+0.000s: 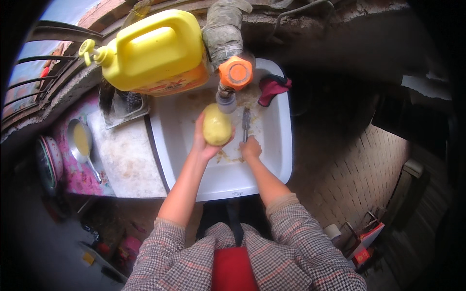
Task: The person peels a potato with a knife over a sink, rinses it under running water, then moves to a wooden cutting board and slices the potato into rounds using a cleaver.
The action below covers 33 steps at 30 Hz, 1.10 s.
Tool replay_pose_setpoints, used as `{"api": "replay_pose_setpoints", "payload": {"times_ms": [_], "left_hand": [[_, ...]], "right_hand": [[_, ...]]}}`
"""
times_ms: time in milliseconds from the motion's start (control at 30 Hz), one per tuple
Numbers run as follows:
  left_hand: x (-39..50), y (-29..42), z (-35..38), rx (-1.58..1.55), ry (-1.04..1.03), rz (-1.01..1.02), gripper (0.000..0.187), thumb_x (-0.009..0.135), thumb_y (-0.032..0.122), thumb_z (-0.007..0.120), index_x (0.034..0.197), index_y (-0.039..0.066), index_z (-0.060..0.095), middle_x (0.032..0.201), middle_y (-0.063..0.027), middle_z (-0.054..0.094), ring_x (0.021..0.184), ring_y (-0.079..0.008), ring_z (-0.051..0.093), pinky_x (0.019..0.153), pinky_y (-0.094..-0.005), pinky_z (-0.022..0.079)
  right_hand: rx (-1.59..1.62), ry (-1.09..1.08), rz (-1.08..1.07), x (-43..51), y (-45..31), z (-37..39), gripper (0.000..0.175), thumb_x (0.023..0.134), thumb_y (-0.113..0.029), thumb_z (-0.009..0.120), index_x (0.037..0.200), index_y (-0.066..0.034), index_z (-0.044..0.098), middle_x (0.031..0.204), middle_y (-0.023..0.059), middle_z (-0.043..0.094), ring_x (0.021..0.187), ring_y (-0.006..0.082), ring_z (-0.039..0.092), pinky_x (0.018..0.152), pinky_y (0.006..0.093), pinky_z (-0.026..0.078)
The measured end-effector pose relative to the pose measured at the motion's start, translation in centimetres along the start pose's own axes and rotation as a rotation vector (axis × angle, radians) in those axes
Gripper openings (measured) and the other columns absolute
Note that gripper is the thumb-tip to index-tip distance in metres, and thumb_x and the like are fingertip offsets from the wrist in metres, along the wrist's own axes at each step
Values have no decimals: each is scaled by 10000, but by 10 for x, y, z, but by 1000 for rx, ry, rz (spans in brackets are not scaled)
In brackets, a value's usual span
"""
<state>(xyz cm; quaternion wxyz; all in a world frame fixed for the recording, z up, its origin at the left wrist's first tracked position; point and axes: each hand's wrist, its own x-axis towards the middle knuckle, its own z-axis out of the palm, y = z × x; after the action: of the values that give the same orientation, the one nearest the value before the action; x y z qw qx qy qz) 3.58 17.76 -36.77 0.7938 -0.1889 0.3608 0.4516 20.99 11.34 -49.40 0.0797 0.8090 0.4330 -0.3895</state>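
Observation:
A peeled, pale yellow potato [217, 125] rests in my left hand [204, 140], its wet top close under the clear nozzle [226, 103] of the tap. The fingers wrap it from below and both sides. To the right, my right hand [251, 148] grips the handle of a peeler [246, 122], whose metal head points away from me. Both hands are over a white sink [178, 178], where brownish peelings [222, 157] are scattered on the bottom. Above the nozzle sits the orange tap handle [236, 72].
A large yellow jug [164, 47] with a pump top stands behind the sink's left side. A dark red cloth [271, 90] hangs over the right rim. On the left are a white board [127, 160], a clear tray [125, 109] and a metal ladle [81, 140].

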Motion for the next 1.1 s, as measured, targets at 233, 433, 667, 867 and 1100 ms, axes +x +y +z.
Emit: {"api": "replay_pose_setpoints", "payload": {"times_ms": [233,433,667,867,1100], "left_hand": [[-108,11,-56,-110,60,26,742,872,690,578,1344,121,519,1235,-184,582,1077,-340,608,913,-459,537],[-160,8,-46,-65,23,38,797,843,707,608,1352,102,510,1219,-180,595,1045,-331,624,887,-447,560],[-187,3,-16,-15,-65,21,753,872,704,578,1328,108,536,1208,-185,611,1038,-329,640,874,-439,567],[-197,3,-12,47,-80,-23,668,889,654,606,1317,144,550,1164,-155,648,1076,-350,641,910,-476,544],[-146,-2,-17,61,-6,-13,637,836,651,682,1286,209,592,1213,-90,648,1084,-302,638,929,-513,525]], "right_hand": [[192,-96,-171,-61,-60,-87,386,928,-297,541,1215,-42,505,1018,283,681,976,478,651,870,534,496],[-221,119,-498,-129,-63,-160,288,988,-283,560,1111,-25,531,983,233,672,923,458,669,803,572,513],[463,-515,-217,-97,-82,-176,285,1045,-342,485,1052,-70,568,741,100,608,559,194,533,492,375,444],[1515,-1021,481,-64,-123,-159,374,1105,-326,346,1062,0,524,811,76,609,513,60,425,388,186,342],[1634,-847,547,-98,-69,-190,279,1066,-251,458,1004,6,549,837,108,635,539,97,511,399,216,431]]}}
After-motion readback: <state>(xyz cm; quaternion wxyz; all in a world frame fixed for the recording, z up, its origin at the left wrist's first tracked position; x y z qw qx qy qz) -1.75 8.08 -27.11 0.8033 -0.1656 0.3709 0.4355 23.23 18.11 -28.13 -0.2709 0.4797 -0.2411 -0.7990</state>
